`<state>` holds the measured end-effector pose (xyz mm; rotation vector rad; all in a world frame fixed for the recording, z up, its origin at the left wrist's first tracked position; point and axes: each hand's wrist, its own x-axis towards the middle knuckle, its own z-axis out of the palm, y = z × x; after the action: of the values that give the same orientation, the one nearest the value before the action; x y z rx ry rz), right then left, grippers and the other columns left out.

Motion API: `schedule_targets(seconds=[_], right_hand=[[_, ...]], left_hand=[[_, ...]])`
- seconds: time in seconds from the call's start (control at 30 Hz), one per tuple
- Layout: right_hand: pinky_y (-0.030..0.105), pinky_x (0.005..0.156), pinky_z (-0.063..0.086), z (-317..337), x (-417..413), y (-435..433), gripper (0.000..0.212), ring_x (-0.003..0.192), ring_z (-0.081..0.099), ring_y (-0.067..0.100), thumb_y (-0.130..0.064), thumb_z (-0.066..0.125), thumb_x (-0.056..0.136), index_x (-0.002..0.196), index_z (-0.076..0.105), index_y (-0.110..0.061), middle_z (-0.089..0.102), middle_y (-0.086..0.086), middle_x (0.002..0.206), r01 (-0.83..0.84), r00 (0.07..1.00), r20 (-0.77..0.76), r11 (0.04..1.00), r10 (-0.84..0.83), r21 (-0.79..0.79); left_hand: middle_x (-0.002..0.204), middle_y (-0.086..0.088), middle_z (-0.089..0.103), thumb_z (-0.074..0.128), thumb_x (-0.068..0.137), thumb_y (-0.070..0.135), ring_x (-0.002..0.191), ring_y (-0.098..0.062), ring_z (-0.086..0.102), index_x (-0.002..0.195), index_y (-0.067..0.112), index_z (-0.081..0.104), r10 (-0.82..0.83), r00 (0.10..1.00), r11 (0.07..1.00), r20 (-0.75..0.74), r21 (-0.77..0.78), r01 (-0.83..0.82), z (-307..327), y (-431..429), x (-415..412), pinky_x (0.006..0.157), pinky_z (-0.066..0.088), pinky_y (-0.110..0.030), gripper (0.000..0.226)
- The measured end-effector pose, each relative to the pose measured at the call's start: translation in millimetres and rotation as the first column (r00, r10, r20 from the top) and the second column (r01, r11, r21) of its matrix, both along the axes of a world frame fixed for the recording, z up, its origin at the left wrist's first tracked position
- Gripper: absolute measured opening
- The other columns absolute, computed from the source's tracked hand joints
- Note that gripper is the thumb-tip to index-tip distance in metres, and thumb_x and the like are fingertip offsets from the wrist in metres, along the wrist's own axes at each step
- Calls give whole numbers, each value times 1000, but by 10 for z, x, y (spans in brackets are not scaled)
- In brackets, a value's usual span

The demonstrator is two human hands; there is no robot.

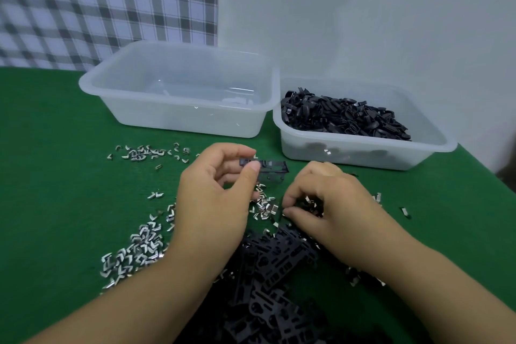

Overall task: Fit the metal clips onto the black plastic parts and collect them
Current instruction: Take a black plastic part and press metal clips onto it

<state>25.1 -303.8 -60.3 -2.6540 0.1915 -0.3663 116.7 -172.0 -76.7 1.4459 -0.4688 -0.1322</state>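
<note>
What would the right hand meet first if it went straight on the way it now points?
Probably the small heap of shiny bent metal clips on the green cloth just beyond the right hand; depth is unclear.

The right hand (326, 204) covers its own fingertips, so whether it pinches one of the metal clips (265, 208) is unclear. The pile of black plastic parts (279, 262) runs off the bottom edge.

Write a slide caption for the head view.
Left hand holds a black plastic part while right hand picks among metal clips on the green table.
</note>
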Motion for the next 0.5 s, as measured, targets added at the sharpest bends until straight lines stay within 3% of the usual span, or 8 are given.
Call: schedule_targets(seconds=[0.1, 0.2, 0.27, 0.5], right_hand=[[10, 65, 37, 12, -58, -28, 17, 74, 52, 2, -18, 70, 77, 68, 61, -29, 56, -13, 73, 96, 988, 104, 982, -114, 164], [12, 54, 38, 19, -78, -42, 13, 55, 47, 1, -18, 70, 77, 69, 64, -26, 54, -12, 60, 136, 954, 187, 893, -235, 429], [13, 51, 38, 21, -70, -28, 11, 53, 44, 1, -17, 69, 78, 70, 65, -24, 52, -12, 58, 122, 942, 210, 847, -263, 517], [12, 54, 36, -17, -64, 17, 16, 57, 48, 2, -13, 71, 76, 69, 65, -25, 55, -15, 62, 75, 946, 254, 897, -202, 436]], left_hand=[[68, 11, 65, 65, 85, 6, 58, -6, 61, 85, 30, 70, -18, 995, 995, 96, 104, 8, -23, 9, -5, 56, 49, -13, 24], [78, 15, 69, 67, 84, 12, 66, 1, 62, 83, 34, 73, -63, 979, 976, 195, 217, 20, -31, 15, -29, 61, 47, -9, 24], [80, 15, 69, 69, 82, 16, 68, 1, 63, 83, 37, 73, -101, 969, 966, 227, 257, 40, -33, 15, -48, 63, 46, -8, 21], [69, 11, 66, 71, 78, 27, 55, -3, 59, 76, 34, 70, -147, 949, 955, 278, 289, 63, -23, 23, -73, 55, 49, -19, 8]])
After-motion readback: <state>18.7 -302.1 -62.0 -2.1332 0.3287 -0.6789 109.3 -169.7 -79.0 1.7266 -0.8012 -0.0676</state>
